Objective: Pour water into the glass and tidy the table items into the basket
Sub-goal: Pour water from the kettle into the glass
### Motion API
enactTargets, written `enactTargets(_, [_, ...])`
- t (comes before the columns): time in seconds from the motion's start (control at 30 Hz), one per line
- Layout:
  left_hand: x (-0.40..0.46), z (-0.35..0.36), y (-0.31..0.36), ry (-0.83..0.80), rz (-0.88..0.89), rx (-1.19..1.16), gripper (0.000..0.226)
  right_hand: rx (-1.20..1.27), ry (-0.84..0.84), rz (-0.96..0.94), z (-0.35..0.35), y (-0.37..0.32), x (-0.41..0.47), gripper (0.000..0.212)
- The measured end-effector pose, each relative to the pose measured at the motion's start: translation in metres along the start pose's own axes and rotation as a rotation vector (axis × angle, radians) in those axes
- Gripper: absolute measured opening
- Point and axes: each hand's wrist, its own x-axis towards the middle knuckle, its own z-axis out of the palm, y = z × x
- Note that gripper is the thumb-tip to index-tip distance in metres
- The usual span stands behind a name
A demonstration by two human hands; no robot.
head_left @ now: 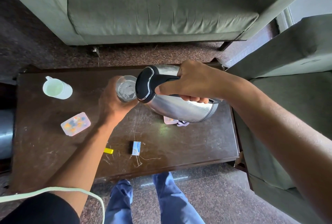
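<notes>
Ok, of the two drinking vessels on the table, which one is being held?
The clear glass, gripped by the left hand under the kettle spout. The white mug stands untouched at the table's far left.

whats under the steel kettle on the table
Under the tilted stainless steel kettle, a pale pink plastic box and a bit of purple-white cloth peek out on the dark wooden table; the rest is covered.

Sitting on or being held over the bench (206,143): one kettle (179,105), one glass (125,89), one white mug (56,89), one clear box (75,124), one matchbox (136,148), one yellow piece (108,150).
</notes>
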Motion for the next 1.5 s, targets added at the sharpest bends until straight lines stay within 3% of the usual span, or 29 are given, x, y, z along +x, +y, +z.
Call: enactTargets(1.5, [-0.003,-0.006,0.008,-0.036,-0.009,-0.057,0.092,0.058,0.031,-0.026,0.009,0.008,-0.004,0.062])
